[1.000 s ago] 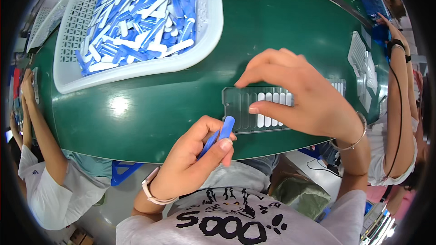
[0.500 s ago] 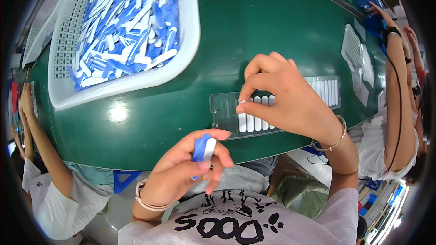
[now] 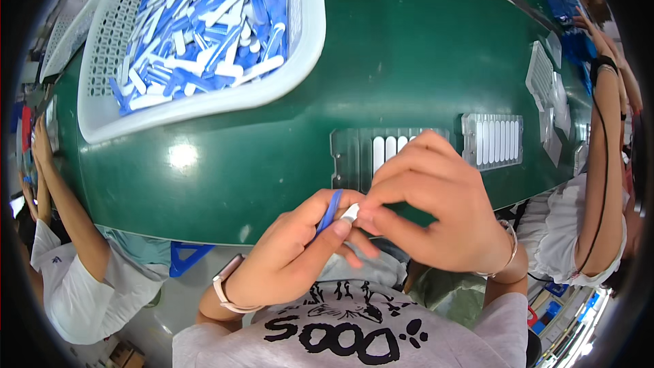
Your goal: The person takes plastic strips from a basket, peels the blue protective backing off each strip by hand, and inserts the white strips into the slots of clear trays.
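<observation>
My left hand (image 3: 289,259) holds a slim blue strip (image 3: 330,212) and a short, round-ended white strip (image 3: 350,213) between thumb and fingers, above the table's front edge. The fingertips of my right hand (image 3: 443,211) are pinched at the white strip's end and meet the left hand there. Just beyond lies a clear plastic tray (image 3: 346,163) holding a row of upright white strips (image 3: 379,153). Its left slots hold no white strips, and my right hand covers its right part.
A white perforated basket (image 3: 204,116) heaped with blue and white strips stands at the back left. Another clear tray (image 3: 469,123) of white strips lies to the right, with more pale trays (image 3: 540,75) beyond. Other people's arms (image 3: 78,228) reach in at both sides.
My right hand has left the tray's row and come down to my left hand. The left hand has moved right and up, and both now meet at the white strip.
</observation>
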`<control>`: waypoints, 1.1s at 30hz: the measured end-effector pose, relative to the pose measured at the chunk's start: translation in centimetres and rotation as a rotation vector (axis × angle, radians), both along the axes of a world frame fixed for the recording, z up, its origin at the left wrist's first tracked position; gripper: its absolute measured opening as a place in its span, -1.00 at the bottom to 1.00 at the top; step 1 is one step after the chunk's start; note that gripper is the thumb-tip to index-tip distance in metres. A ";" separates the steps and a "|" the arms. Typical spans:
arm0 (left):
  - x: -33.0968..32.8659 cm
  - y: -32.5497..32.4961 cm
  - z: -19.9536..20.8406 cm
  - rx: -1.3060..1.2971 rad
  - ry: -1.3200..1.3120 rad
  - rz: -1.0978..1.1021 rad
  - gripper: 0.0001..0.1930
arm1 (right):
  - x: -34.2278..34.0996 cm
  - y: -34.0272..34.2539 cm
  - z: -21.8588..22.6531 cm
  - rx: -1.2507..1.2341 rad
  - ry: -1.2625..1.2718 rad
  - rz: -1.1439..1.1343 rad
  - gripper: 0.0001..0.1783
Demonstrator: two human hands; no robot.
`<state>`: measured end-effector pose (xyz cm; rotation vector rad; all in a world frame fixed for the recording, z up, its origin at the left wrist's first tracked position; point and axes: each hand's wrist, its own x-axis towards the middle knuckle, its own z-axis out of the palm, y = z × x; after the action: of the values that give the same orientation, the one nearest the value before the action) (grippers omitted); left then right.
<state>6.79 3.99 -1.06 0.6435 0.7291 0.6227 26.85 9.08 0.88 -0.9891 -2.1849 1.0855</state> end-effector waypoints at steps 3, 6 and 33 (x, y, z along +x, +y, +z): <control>0.1 0.1 -0.2 0.139 0.124 -0.060 -0.66 | 0.4 -1.6 0.1 0.195 -0.015 0.009 -0.83; 0.3 -0.3 -0.3 0.144 0.077 -0.005 -0.61 | 0.1 -2.6 -0.1 0.024 -0.004 -0.228 -0.80; 0.1 0.2 0.4 0.217 0.374 -0.063 -0.78 | 1.0 -0.9 -1.6 0.184 0.020 -0.386 -0.81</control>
<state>6.87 4.17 -0.69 0.9967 0.9921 0.5327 27.85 8.18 -0.72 -1.2410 -1.9282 0.7003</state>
